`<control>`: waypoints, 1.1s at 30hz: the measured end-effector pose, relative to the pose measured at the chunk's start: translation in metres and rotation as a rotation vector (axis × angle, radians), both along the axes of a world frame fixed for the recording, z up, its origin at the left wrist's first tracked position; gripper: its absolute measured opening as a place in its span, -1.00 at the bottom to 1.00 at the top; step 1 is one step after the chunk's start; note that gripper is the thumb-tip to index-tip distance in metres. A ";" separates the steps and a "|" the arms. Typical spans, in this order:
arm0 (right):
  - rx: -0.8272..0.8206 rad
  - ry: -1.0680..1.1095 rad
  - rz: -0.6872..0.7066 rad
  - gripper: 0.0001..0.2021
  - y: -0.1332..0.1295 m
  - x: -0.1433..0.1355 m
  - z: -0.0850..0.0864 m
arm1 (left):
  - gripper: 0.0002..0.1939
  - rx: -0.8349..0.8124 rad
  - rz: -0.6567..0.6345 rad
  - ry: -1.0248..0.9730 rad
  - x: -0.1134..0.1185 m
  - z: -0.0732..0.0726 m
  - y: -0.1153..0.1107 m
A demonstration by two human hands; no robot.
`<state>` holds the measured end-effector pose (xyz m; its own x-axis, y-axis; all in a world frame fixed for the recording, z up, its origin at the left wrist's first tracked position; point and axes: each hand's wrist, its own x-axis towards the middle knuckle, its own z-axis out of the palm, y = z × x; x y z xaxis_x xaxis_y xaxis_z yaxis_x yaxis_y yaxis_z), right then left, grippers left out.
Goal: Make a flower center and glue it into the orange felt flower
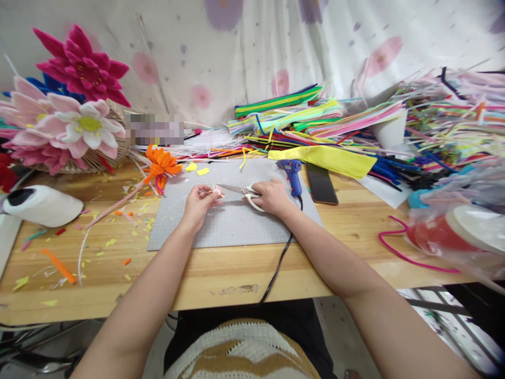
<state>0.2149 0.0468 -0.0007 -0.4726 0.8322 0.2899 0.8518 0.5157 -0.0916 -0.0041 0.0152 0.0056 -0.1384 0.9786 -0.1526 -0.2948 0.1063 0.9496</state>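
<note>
Over the grey cutting mat (221, 226), my left hand (200, 204) pinches a small pale pink and white piece (216, 192), too small to make out fully. My right hand (272, 196) is wrapped round the white handles of a pair of scissors (236, 189). The blades point left, with their tip close to the pink piece; whether they touch it I cannot tell. Just right of my right hand lies a blue glue gun (292, 176), its black cord running toward the table's front edge. An orange fuzzy flower (161, 163) rests at the mat's upper left corner.
A dark phone (322, 184) lies right of the glue gun. Bundles of coloured pipe cleaners (284, 118) line the back. Large fuzzy flowers (84, 68) stand at left, above a white thread cone (45, 206). Scraps litter the wooden table (118, 295). A red spool (442, 231) sits right.
</note>
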 end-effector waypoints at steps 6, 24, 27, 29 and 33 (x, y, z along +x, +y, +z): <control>0.010 0.033 -0.099 -0.54 0.001 0.002 0.000 | -0.64 -0.013 0.002 -0.018 0.001 0.001 0.000; -0.106 0.127 -0.290 -0.58 0.001 0.001 0.001 | -0.60 -0.036 -0.039 -0.022 -0.003 0.006 -0.002; -0.164 0.183 -0.223 -0.64 -0.001 0.000 0.005 | -0.62 -0.032 -0.006 -0.025 -0.005 0.004 0.000; -0.176 0.221 -0.158 -0.69 -0.002 -0.001 0.005 | -0.63 -0.020 0.016 -0.030 -0.005 0.003 0.001; -0.152 0.234 -0.130 -0.75 -0.001 -0.001 0.001 | -0.63 0.005 0.022 0.017 -0.005 0.002 0.001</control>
